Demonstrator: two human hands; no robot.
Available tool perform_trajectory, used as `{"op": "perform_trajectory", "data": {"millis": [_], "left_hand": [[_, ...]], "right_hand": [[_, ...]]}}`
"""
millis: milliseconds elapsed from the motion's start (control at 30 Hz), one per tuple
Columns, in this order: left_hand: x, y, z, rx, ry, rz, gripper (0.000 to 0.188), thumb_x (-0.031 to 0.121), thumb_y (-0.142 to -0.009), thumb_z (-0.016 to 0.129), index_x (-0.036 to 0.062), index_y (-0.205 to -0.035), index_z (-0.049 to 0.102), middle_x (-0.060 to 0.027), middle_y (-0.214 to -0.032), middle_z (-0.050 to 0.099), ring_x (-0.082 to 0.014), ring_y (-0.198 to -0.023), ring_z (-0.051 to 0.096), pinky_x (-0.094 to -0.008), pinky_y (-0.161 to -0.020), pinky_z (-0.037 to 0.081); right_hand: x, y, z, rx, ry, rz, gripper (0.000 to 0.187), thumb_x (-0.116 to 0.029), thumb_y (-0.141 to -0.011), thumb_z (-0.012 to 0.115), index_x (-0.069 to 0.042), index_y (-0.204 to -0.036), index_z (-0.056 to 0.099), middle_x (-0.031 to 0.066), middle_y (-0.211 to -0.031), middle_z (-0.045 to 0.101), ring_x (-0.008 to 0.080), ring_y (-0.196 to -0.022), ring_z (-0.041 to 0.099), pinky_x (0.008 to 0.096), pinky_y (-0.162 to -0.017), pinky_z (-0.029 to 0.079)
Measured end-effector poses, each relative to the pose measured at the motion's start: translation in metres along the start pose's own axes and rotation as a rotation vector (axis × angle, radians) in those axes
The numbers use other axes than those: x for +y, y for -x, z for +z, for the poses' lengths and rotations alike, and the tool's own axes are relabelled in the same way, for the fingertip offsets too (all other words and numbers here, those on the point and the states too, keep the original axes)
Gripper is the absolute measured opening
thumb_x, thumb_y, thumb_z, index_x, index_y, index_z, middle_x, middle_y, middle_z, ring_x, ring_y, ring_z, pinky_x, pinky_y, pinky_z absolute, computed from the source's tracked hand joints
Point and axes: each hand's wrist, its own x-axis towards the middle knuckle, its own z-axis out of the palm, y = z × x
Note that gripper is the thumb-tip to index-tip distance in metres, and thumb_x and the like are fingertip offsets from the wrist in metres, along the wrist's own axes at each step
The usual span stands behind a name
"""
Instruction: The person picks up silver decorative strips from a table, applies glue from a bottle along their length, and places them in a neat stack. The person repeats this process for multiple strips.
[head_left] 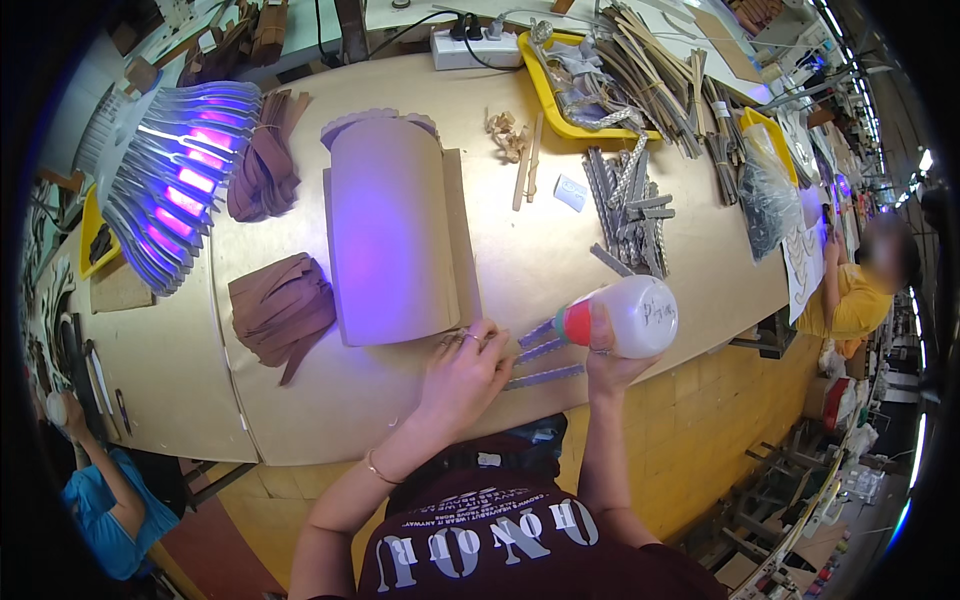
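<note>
My right hand (608, 362) grips a white plastic bottle (645, 312), tilted with its red and green nozzle end (575, 324) pointing left and down over the strips. Several narrow grey strips (545, 377) lie side by side on the table beneath the nozzle. Just left of them, my left hand (468, 372) is closed, its fingertips pressed together by the strips' left ends; whatever is in the pinch is hidden. Beyond that hand stands a tan, curved cardboard form (392, 235), its lower edge near my fingers.
Brown strip bundles (282, 312) lie left of the form, beside a finned lamp (180, 185) glowing violet. Grey strips (632, 215) are piled at right, below a yellow tray (540, 75). A power strip (478, 48) sits at the back. People work at both sides.
</note>
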Motion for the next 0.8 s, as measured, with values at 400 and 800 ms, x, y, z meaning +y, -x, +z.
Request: {"op": "perform_trajectory", "data": {"millis": [400, 800], "left_hand": [[0.005, -0.01, 0.008, -0.04, -0.049, 0.071, 0.021, 0.011, -0.078, 0.069, 0.0033, -0.097, 0.064, -0.0099, -0.11, 0.055, -0.0296, -0.095, 0.06, -0.0408, -0.079, 0.051], [0.011, -0.02, 0.01, -0.032, -0.046, 0.069, 0.013, 0.011, -0.079, 0.067, 0.0006, -0.086, 0.065, -0.0112, -0.106, 0.058, -0.0293, -0.094, 0.062, -0.0411, -0.079, 0.052]], "right_hand": [[-0.019, 0.015, 0.012, -0.049, -0.067, 0.08, 0.071, -0.023, -0.062, 0.088, 0.004, -0.114, 0.047, 0.0114, -0.101, 0.056, 0.0194, -0.089, 0.059, 0.0325, -0.077, 0.049], [0.0, -0.027, -0.002, 0.167, -0.036, 0.04, 0.06, -0.019, -0.073, 0.083, 0.006, -0.116, 0.05, 0.0128, -0.103, 0.061, 0.0224, -0.091, 0.063, 0.0355, -0.083, 0.05]]}}
